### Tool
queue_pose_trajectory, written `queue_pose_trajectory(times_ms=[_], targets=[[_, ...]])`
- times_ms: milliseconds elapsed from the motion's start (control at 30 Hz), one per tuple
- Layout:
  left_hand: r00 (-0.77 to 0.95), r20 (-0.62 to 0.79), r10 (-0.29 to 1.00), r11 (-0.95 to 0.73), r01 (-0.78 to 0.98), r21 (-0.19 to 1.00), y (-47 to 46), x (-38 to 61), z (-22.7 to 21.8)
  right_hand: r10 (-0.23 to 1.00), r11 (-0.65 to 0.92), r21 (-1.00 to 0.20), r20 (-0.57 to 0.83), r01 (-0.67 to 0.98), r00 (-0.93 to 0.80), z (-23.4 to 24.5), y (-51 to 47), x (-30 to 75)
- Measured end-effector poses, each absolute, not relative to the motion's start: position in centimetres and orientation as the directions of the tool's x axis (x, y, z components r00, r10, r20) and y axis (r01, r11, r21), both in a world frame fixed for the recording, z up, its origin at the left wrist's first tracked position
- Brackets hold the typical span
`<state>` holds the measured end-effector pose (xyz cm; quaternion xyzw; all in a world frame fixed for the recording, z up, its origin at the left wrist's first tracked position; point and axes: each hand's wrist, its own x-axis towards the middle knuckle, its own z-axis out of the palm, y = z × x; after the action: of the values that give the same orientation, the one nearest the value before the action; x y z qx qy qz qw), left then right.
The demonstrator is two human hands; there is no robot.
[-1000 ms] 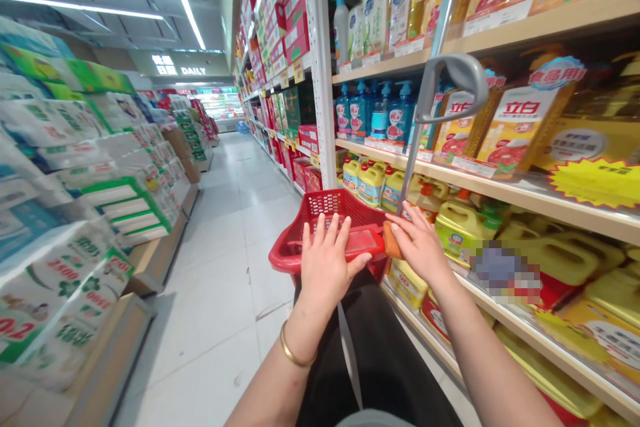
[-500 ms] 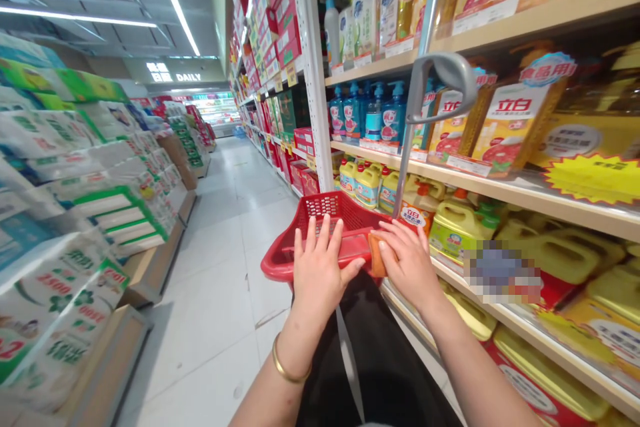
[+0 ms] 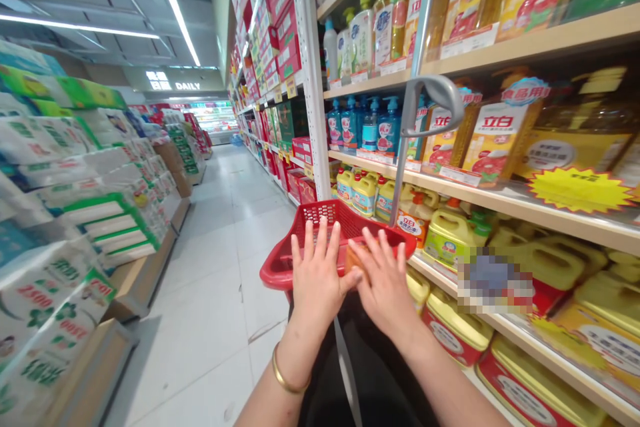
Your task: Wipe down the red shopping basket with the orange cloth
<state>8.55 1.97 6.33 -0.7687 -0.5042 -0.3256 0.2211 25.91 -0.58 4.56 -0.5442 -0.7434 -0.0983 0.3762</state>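
**Fig.** 1 red basket (image 3: 325,213) w/ 1 grey pull handle (image 3: 440,90) upright at its R side, standing in the aisle beside the shelving. 2 hands lie side by side on the near rim, touching. L hand (image 3: 316,280) is flat, fingers spread, gripping nothing. R hand (image 3: 385,287) is also flat & spread, partly over 1 orange piece (image 3: 354,257) at the rim. 1 gold bangle (image 3: 285,377) on L wrist. Shelves behind: 4 blue pump bottles (image 3: 370,123); below them, 3 yellow jugs (image 3: 365,192).
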Motion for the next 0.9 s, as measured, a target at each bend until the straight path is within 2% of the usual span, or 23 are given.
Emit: queue_pose_trajectory(times_ms=[67,167,233,367,433,567,700,900], targets=[[0.282,0.731,0.622,-0.413,0.911,0.000,2.1,8.3,6.1,0.744,0.454,-0.224,0.629,0.862,-0.228,5.8,-0.8,24.2],[0.296,0.739,0.606,-0.427,0.904,-0.012,2.0,8.2,6.0,0.764,0.460,-0.245,0.599,0.854,-0.240,7.5,0.5,24.8],[0.302,0.744,0.596,-0.424,0.905,-0.027,1.9,8.3,6.0,0.783,0.388,-0.279,0.603,0.878,-0.155,7.7,1.6,26.9],[0.295,0.764,0.574,-0.428,0.903,-0.027,1.9,8.6,5.9,0.793,0.142,-0.381,0.596,0.914,0.125,6.3,2.5,30.7],[0.281,0.776,0.564,-0.440,0.898,-0.005,2.0,8.7,5.9,0.784,0.094,-0.385,0.597,0.918,0.170,5.8,2.0,30.8],[0.263,0.798,0.543,-0.512,0.856,0.066,1.7,8.4,6.0,0.807,0.241,-0.289,0.590,0.927,-0.026,6.9,0.7,27.4],[0.223,0.791,0.569,-0.546,0.822,0.161,0.8,6.4,5.9,0.871,0.350,-0.284,0.450,0.893,-0.198,9.9,0.7,23.5],[0.070,0.751,0.657,-0.298,0.939,0.173,1.1,2.6,5.1,0.905,0.425,-0.393,0.190,0.816,-0.380,13.0,4.7,24.8]])
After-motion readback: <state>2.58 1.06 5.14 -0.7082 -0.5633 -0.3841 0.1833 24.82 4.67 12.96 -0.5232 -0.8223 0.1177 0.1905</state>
